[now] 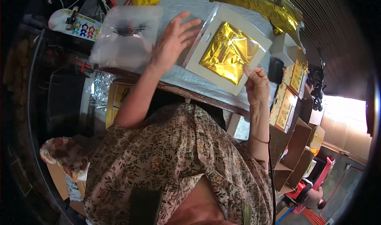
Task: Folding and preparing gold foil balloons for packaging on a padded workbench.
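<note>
A folded piece of gold foil (228,52) lies on a pale grey card (194,60) with a slot near one edge. Clear plastic shines along the card's edges, like a sleeve around it. My right hand (257,84) pinches the card's near right edge between thumb and fingers, beside the foil. To the left of the card, my left hand (168,46) is raised with its fingers spread and nothing in them. A stack of clear plastic bags (119,46) with dark printing lies just left of that hand.
Crumpled gold foil sheets (258,5) cover the back of the silvery tabletop (174,80). On the right stand a white open box (282,48), a small black object (276,69) and printed cardboard boxes (286,112). Another person (312,197) is far off at lower right.
</note>
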Demonstrator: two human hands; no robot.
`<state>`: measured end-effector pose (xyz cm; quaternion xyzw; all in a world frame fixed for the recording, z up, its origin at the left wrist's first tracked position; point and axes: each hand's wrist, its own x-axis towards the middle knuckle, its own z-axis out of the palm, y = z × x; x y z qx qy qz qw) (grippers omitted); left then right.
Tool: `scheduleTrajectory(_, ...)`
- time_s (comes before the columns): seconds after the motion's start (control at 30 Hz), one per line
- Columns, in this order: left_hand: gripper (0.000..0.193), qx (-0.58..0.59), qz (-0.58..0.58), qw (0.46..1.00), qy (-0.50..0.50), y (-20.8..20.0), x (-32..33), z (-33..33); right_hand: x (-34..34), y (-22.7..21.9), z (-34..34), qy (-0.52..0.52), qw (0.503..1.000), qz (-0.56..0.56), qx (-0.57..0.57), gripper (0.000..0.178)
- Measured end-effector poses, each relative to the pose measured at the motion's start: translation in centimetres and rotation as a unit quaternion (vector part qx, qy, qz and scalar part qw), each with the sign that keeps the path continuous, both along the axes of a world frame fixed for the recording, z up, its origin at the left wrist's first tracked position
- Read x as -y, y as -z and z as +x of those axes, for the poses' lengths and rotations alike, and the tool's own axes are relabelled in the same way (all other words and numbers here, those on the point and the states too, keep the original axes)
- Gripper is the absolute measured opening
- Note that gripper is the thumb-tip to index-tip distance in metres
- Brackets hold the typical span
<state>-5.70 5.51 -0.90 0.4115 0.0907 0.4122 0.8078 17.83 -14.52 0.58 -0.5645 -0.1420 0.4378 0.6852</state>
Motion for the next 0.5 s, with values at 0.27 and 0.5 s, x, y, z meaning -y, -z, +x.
scheduleTrajectory(0.27, 0.08, -0.163, 0.153, 0.974, 0.024, -1.8, 0.4, 0.5, 0.4, 0.3, -0.5, -0.017, 1.0, 0.016, 0.007, 0.012)
scheduleTrajectory(0.5, 0.068, -0.219, 0.2, 0.952, 0.07, -1.3, 0.7, 0.2, 1.7, 2.1, 0.9, -0.026, 1.0, 0.008, -0.012, 0.012)
